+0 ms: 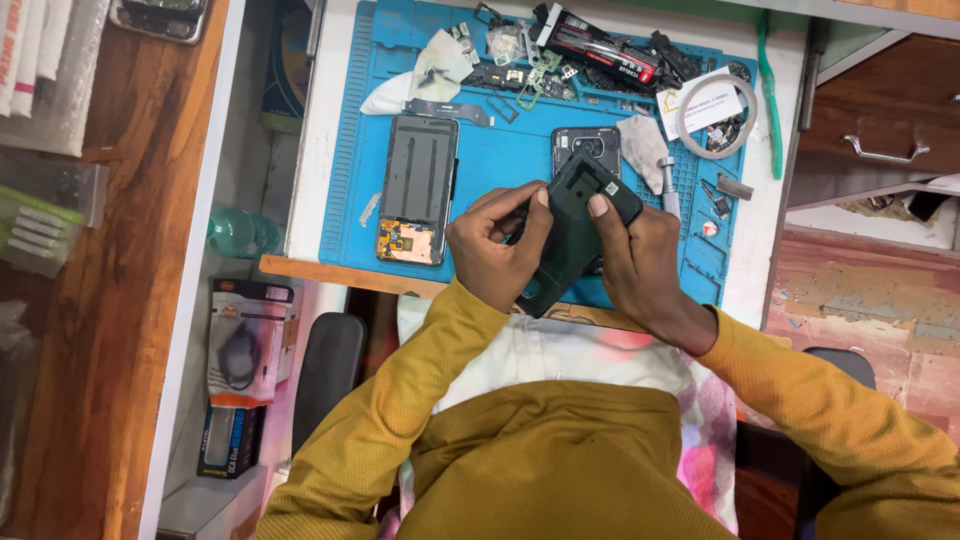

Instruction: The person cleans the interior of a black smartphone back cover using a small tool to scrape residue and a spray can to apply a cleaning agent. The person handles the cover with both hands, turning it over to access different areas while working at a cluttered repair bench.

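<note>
i see both hands clamped on one dark phone frame (572, 238) over the blue mat's (500, 150) near edge: left hand (495, 250), right hand (638, 262). two more phones lie on the mat: an opened one (417, 188) left, well apart, another (585, 148) just behind.

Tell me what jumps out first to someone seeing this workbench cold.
Dead centre, the left hand and right hand grip a dark phone back cover between them, held tilted above the near edge of the bright blue repair mat. On the mat to the left lies an opened phone, and a heap of small parts crowds the mat's far edge.
</note>
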